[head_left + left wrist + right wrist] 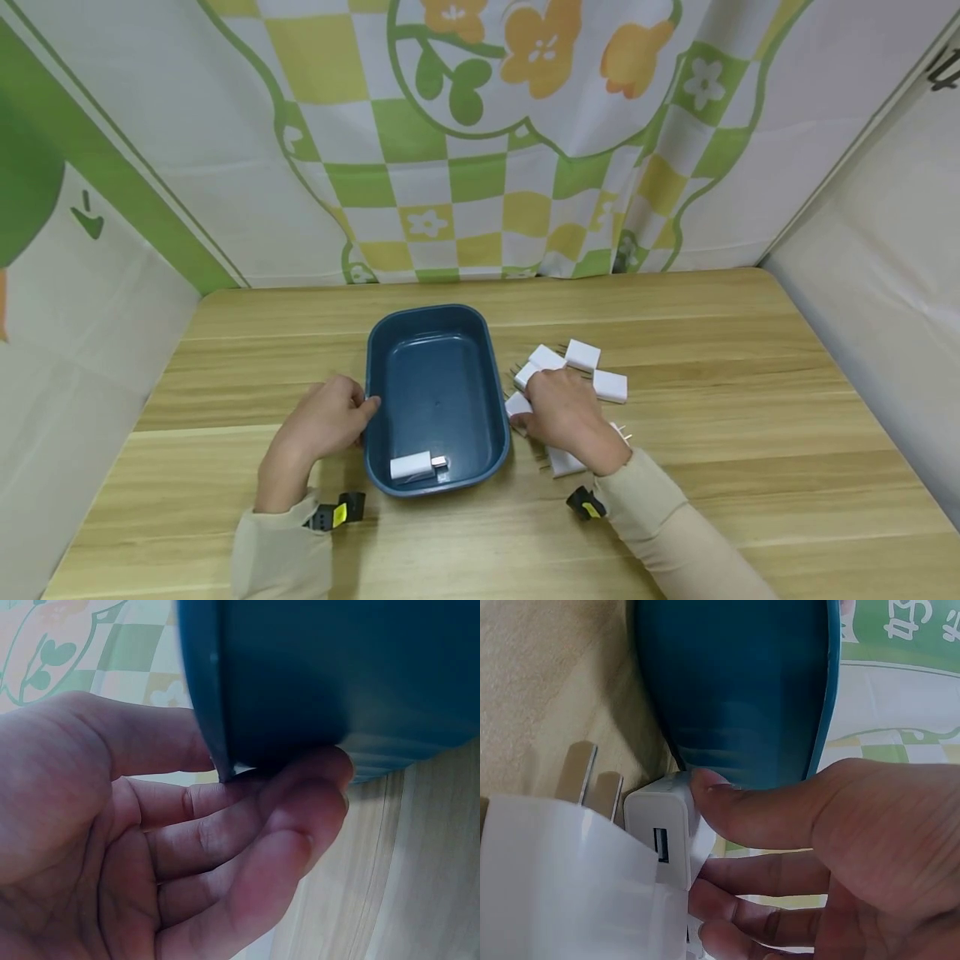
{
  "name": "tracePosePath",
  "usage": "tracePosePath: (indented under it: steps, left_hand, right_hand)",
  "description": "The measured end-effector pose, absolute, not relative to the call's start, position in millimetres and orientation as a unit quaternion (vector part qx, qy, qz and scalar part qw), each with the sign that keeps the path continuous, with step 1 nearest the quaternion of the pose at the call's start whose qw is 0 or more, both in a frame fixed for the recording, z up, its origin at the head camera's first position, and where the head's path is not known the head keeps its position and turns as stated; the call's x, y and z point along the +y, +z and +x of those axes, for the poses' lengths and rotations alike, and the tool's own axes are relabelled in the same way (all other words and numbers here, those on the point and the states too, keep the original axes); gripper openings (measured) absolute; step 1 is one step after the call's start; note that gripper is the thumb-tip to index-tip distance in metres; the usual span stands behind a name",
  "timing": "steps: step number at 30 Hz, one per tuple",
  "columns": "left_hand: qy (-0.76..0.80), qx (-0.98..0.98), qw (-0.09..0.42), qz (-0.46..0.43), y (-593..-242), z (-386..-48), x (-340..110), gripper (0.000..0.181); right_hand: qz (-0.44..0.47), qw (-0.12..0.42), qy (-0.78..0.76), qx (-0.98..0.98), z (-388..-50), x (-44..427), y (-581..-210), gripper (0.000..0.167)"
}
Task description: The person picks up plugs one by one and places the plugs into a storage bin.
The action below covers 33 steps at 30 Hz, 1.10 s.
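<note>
My left hand grips the left side of a dark blue plastic tray, thumb on its rim; in the left wrist view the curled fingers reach along the outer wall. Inside the tray, at the near end, lies a white block with a short metal plug. Just right of the tray, my right hand pinches a white USB charger. The right wrist view shows the thumb and fingers on opposite sides of this charger, its USB port exposed.
Several more white chargers lie around the right hand, including one beyond it, one to its right and one partly under the wrist. Metal prongs stick out of some. A patterned curtain hangs behind the wooden table.
</note>
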<state>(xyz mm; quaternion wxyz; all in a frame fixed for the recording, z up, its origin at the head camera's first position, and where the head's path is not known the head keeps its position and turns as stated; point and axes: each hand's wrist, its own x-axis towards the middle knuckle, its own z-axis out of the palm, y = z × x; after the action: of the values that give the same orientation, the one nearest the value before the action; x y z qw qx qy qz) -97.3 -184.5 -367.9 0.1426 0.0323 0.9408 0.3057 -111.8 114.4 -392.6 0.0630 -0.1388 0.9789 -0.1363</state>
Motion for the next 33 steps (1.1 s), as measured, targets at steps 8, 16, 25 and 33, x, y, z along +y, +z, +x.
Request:
tracePosePath:
  steps: [8,16,25,33]
  left_hand:
    - [0.309,0.939,0.145,0.031,-367.4,-96.8,-184.5,0.029]
    - [0.309,0.939,0.145,0.030,-368.0,-97.1,-184.7,0.029]
    - [0.308,0.939,0.149,0.029,-366.9,-96.9,-183.9,0.029]
    - [0.308,0.940,0.145,0.031,-366.6,-96.9,-183.7,0.028]
  right_hand:
    - [-0.145,0.049,-0.134,0.979,-107.9,111.3,-394.9,0.052]
    - [-0.133,0.039,-0.147,0.979,-105.6,109.2,-399.6,0.040]
    - [-0.122,0.068,-0.215,0.967,-105.0,113.8,-398.9,0.049]
    - [-0.094,0.063,-0.238,0.965,-106.4,123.3,-387.8,0.034]
